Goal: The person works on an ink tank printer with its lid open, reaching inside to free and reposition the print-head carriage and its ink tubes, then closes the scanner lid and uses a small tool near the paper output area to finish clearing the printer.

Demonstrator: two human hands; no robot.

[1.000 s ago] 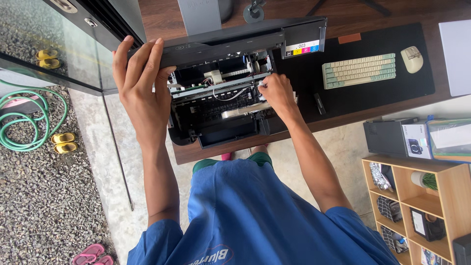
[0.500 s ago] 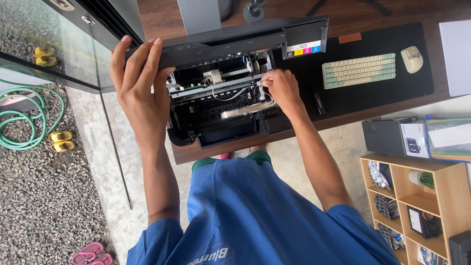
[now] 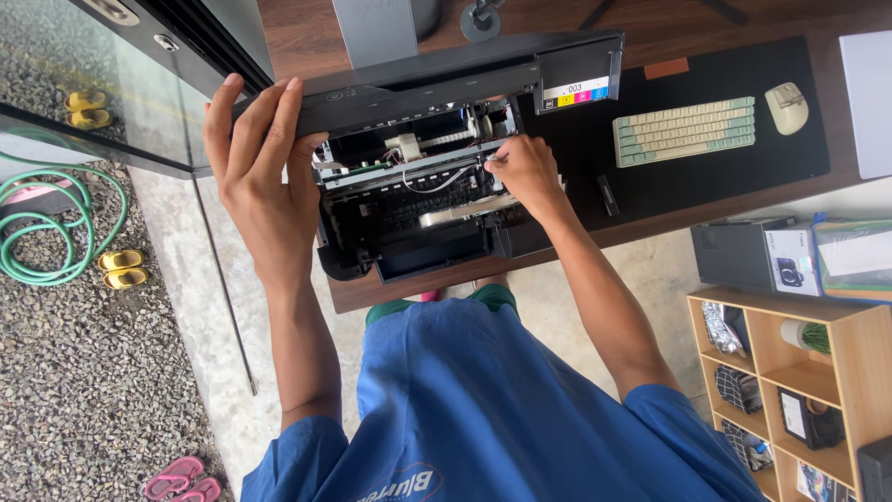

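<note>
A: What is being held at this moment?

B: The raised lid (image 3: pixel 437 79) of the black printer (image 3: pixel 418 200) is propped up by the left hand (image 3: pixel 255 177), its fingers spread wide and curled over the lid's left end. The printer sits at the near edge of the wooden desk (image 3: pixel 307 37), its inner works laid open.

A: And the right hand (image 3: pixel 525 172)?

B: It is reached into the right side of the open bay, fingertips pinched narrowly by the thin white tubes (image 3: pixel 446 177). Whether something small is gripped there cannot be told; the spot is too fine to be read.

A: What could go wrong from here?

B: If the left hand's grip were loosened, the lid could be dropped onto the right hand's knuckles, since no separate stay is seen holding it. The tubes could be kinked or pulled off their fittings if they were tugged sideways, and ink could then be spilled inside. The pale flat ribbon (image 3: pixel 460 209) lies just below the fingers and could be snagged or creased as the hand is withdrawn.

A: Anything nearby at risk?

B: The keyboard (image 3: pixel 683 130) and mouse (image 3: pixel 786 107) lie well apart on the black mat (image 3: pixel 725 177), so little harm is expected there.
</note>
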